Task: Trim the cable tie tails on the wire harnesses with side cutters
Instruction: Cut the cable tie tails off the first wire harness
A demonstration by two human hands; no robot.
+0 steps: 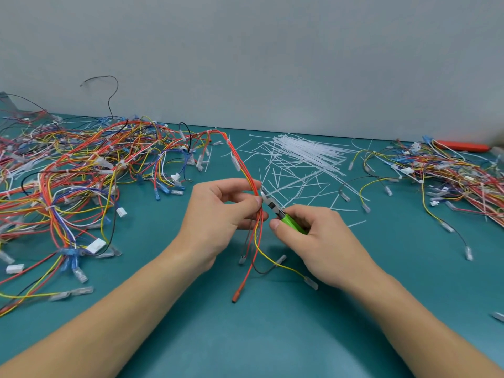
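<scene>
Snipping a tie tail at the middle of the bench, seen from the head camera.

The left hand (218, 211) pinches a bundle of red and yellow wires (246, 170), lifted just above the teal table mat (272, 336); the right hand (313, 241) is wrapped round green-handled side cutters (275, 210), whose steel nose sits right against the bundle. The tie itself is too small to make out. That close, I'd worry the blades nick a wire instead of plastic. Heaps of coloured wire harnesses (68, 173) lie left and right, loose white cable ties (308, 151) behind, a plain grey wall (272, 50) beyond.
</scene>
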